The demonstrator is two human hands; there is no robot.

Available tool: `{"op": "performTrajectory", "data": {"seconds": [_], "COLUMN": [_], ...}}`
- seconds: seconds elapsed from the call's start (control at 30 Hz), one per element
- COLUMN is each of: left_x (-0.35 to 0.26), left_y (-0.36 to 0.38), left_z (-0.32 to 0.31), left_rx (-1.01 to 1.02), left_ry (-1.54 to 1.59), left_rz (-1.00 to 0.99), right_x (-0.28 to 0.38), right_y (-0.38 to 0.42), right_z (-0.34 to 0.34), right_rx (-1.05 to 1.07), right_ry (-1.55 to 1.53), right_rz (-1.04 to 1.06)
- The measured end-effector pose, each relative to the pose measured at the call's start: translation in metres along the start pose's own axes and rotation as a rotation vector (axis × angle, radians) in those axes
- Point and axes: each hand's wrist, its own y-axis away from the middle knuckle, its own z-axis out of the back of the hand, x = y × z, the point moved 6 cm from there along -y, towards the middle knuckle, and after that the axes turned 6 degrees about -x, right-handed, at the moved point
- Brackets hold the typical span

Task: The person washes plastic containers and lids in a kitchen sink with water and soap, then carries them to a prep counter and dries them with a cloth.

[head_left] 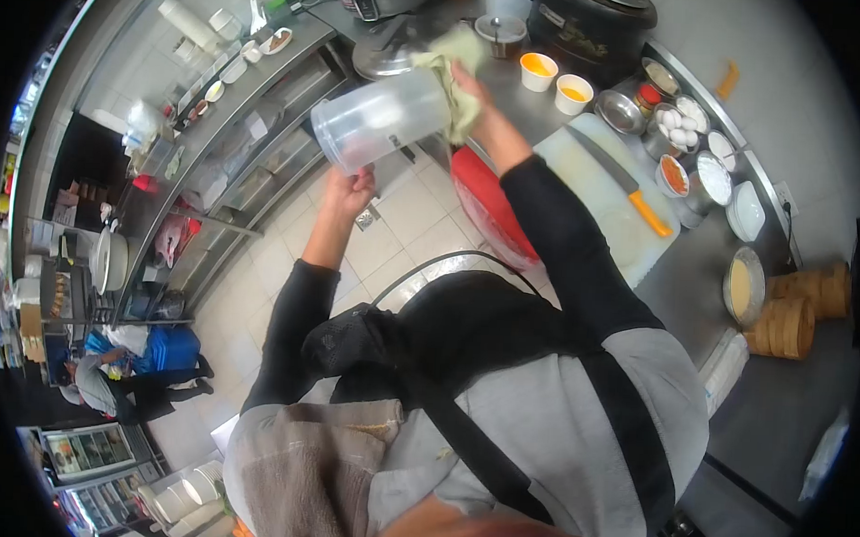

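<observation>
A clear plastic container (pixel 378 115) lies on its side in the air in front of my body, its rim to the left. My left hand (pixel 353 192) is closed on the container's near side close to the rim. At the other end, my right hand (pixel 478 104) grips a pale green cloth (pixel 462 99), which covers that end of the container. Part of the cloth is blurred. The fingers of my right hand are partly hidden by the cloth.
On the right counter are a cutting board (pixel 556 178) with an orange-handled knife (pixel 622 181), two cups of orange-yellow contents (pixel 537 69), eggs (pixel 676 128) and bamboo steamers (pixel 778 328). A red bin (pixel 489 200) stands below. Steel shelving (pixel 255 111) is left; a person (pixel 99 385) is farther off.
</observation>
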Motion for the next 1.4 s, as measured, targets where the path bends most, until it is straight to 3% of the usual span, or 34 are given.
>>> {"op": "performTrajectory", "data": {"seconds": [0.03, 0.07, 0.1, 0.17, 0.2, 0.23, 0.3, 0.4, 0.47, 0.53, 0.63, 0.73, 0.83, 0.87, 0.93, 0.97, 1.03, 1.1, 1.2, 1.23, 1.27, 1.3, 1.33, 1.4], "left_x": [0.002, -0.003, -0.009, -0.031, -0.045, -0.064, -0.081, -0.064, -0.044, -0.025, 0.03, 0.053, 0.039, 0.031, 0.001, -0.011, -0.032, -0.041, -0.024, -0.019, -0.019, -0.025, -0.032, -0.046], "left_y": [-0.006, -0.011, -0.006, 0.021, 0.029, 0.025, 0.022, 0.039, 0.034, 0.026, 0.071, 0.087, 0.094, 0.087, 0.076, 0.065, 0.047, 0.042, 0.045, 0.053, 0.041, 0.025, 0.014, 0.021], "left_z": [-0.001, -0.005, -0.007, -0.032, -0.036, -0.027, -0.027, -0.062, -0.079, -0.094, -0.148, -0.156, -0.14, -0.131, -0.148, -0.151, -0.158, -0.165, -0.164, -0.164, -0.153, -0.138, -0.128, -0.115], "left_rx": [0.025, 0.101, 0.009, -0.193, -0.334, -0.315, -0.33, -0.398, -0.29, -0.141, 0.11, 0.277, 0.418, 0.212, 0.114, 0.066, 0.087, -0.02, 0.351, 0.449, 0.68, 0.473, 0.266, -0.144], "left_ry": [0.076, 0.028, -0.132, -0.448, -0.625, -0.72, -0.972, -1.147, -1.086, -1.146, -1.561, -1.756, -1.309, -1.06, -0.593, -0.351, -0.363, -0.408, -0.125, -0.01, 0.056, -0.122, -0.296, -0.515], "left_rz": [0.024, -0.051, -0.197, -0.486, -0.604, -0.676, -0.999, -1.063, -1.108, -1.261, -1.583, -1.478, -1.231, -1.029, -0.687, -0.517, -0.574, -0.679, -0.372, -0.286, -0.205, -0.331, -0.453, -0.676], "right_x": [-0.023, -0.035, -0.042, -0.085, -0.076, -0.061, -0.04, -0.008, -0.022, -0.046, -0.06, -0.038, -0.019, -0.018, -0.001, -0.001, -0.002, -0.016, -0.031, -0.03, -0.031, -0.033, -0.02, 0.007], "right_y": [-0.006, 0.028, 0.063, 0.029, 0.039, 0.052, 0.077, 0.105, 0.094, 0.047, -0.009, -0.01, -0.001, 0.0, 0.039, 0.051, 0.075, 0.063, 0.047, 0.053, 0.059, 0.064, 0.064, 0.069], "right_z": [0.002, -0.013, -0.028, 0.053, 0.063, 0.066, 0.042, -0.048, -0.06, -0.043, 0.007, 0.006, -0.015, -0.025, -0.071, -0.091, -0.129, -0.132, -0.124, -0.13, -0.134, -0.134, -0.133, -0.138], "right_rx": [0.1, 0.006, -0.092, -0.042, -0.136, -0.213, -0.061, 0.123, 0.178, -0.021, -0.093, -0.076, 0.012, 0.054, 0.284, 0.297, 0.249, 0.176, 0.221, 0.204, 0.182, 0.157, 0.173, 0.196], "right_ry": [-0.282, -0.271, -0.257, -0.078, 0.294, 0.673, 0.393, 0.152, 0.152, 0.304, 0.438, 1.005, 1.642, 1.84, 0.997, 1.191, 1.551, 1.494, 0.019, -0.015, -0.052, -0.085, 0.164, 1.085], "right_rz": [-0.023, 0.003, 0.023, -0.065, -0.05, -0.025, -0.068, -0.207, -0.28, -0.114, 0.184, 0.646, 1.195, 1.392, 0.768, 0.921, 1.285, 1.324, 0.113, 0.076, 0.04, 0.001, 0.162, 0.913]}}
